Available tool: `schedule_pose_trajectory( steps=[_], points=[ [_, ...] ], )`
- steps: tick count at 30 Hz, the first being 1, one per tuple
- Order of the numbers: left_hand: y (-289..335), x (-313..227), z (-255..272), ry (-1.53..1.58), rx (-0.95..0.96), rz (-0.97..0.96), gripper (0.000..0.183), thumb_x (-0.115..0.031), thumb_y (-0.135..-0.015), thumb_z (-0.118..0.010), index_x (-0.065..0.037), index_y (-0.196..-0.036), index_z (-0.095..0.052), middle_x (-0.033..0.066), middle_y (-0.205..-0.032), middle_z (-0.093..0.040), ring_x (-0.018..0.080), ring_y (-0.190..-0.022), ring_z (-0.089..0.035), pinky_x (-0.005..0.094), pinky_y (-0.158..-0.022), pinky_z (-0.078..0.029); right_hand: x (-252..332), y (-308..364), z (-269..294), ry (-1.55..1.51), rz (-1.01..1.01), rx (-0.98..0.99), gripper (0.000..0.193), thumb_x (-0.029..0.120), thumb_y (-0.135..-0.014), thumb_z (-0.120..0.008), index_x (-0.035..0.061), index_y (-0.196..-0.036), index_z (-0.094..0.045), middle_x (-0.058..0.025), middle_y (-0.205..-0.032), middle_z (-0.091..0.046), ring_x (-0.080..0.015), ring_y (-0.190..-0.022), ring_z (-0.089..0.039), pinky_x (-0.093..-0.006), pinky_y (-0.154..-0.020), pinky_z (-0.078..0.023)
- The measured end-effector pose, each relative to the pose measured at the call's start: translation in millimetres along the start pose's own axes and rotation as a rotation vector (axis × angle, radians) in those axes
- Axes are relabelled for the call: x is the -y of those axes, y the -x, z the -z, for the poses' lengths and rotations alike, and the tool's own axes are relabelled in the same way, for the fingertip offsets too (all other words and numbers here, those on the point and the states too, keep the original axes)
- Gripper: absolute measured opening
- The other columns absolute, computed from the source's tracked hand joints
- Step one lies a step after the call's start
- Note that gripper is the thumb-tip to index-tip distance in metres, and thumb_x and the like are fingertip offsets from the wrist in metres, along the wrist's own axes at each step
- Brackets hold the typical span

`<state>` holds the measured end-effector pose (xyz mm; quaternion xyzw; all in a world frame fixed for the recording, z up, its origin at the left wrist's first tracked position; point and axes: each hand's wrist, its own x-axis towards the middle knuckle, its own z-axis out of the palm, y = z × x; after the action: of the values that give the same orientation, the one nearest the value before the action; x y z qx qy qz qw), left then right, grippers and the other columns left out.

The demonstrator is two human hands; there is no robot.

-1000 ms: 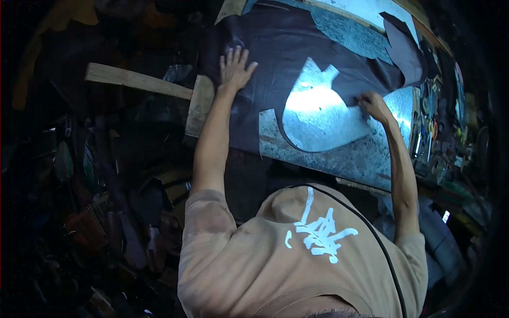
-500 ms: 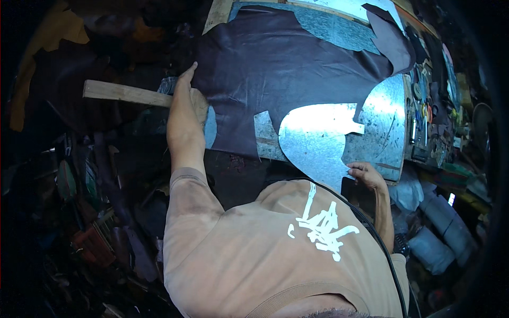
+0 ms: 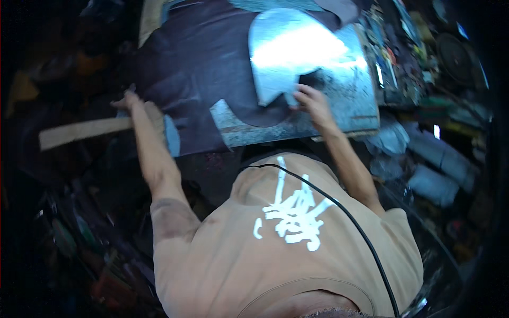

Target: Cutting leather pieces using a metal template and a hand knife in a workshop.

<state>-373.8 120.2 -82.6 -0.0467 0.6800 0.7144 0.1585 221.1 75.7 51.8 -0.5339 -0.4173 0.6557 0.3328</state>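
Note:
A dark brown leather hide (image 3: 196, 79) spreads over the worktop, with creases across it and its left part hanging over the near edge. My right hand (image 3: 313, 103) pinches the narrow tab of a flat, shiny, silvery pattern piece (image 3: 289, 50) with a rounded outline. The pattern piece is above the hide's right part and overlaps the bare worktop. My left hand (image 3: 129, 99) reaches to the hide's left edge, its fingers apart and somewhat blurred. Whether they touch the leather is hard to make out.
The worktop has a scuffed metallic surface (image 3: 350, 100). A wooden bar (image 3: 87, 131) juts out left beneath my left forearm. Tools and odds and ends (image 3: 389, 69) crowd the right side, with wrapped pale bundles (image 3: 432, 185) below. A black cable (image 3: 366, 238) runs across my shirt.
My right hand has carried the pattern piece from the worktop's near edge up and away from me, over the hide and turned. The whole view has shifted, and my left hand stays by the hide's left edge.

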Motion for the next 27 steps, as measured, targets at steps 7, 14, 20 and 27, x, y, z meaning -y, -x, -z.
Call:
schedule_pose_trajectory(
  steps=[7,14,20,27],
  points=[
    [298,13,18,-0.908,1.044,-0.993,0.049,-0.026,-0.088,-0.065,0.000,-0.129,-0.054,0.0210,-0.134,-0.053,0.0371,-0.134,-0.040,0.0457,-0.112,-0.028,-30,-8,-3,0.740,0.300,-0.268,0.023,0.013,-0.088,-0.060,0.0026,-0.107,-0.068,-0.0190,-0.094,-0.069,-0.0328,-0.084,-0.067,-0.0387,-0.076,-0.053],
    [378,36,55,-0.983,1.091,-1.110,0.049,-0.023,-0.089,-0.065,-0.003,-0.132,-0.052,0.0189,-0.132,-0.056,0.0372,-0.133,-0.042,0.0518,-0.110,-0.027,-14,-40,108,1.240,0.292,-0.573,0.032,0.018,-0.088,-0.060,0.0017,-0.115,-0.063,-0.0227,-0.107,-0.059,-0.0399,-0.096,-0.060,-0.0461,-0.082,-0.049],
    [389,40,60,-1.002,1.005,-1.058,0.046,-0.018,-0.090,-0.062,-0.003,-0.133,-0.052,0.0157,-0.129,-0.059,0.0372,-0.131,-0.044,0.0532,-0.110,-0.027,-33,-54,126,1.119,0.243,-0.495,0.036,0.023,-0.087,-0.059,0.0021,-0.115,-0.064,-0.0245,-0.104,-0.061,-0.0391,-0.097,-0.061,-0.0463,-0.084,-0.048],
    [366,31,57,-0.962,0.887,-0.923,0.051,-0.019,-0.089,-0.064,-0.002,-0.135,-0.049,0.0194,-0.128,-0.058,0.0398,-0.132,-0.041,0.0534,-0.110,-0.026,-34,-24,86,0.994,0.225,-0.415,0.026,0.014,-0.089,-0.060,0.0001,-0.110,-0.065,-0.0223,-0.098,-0.063,-0.0355,-0.091,-0.063,-0.0424,-0.081,-0.049]
  ],
)
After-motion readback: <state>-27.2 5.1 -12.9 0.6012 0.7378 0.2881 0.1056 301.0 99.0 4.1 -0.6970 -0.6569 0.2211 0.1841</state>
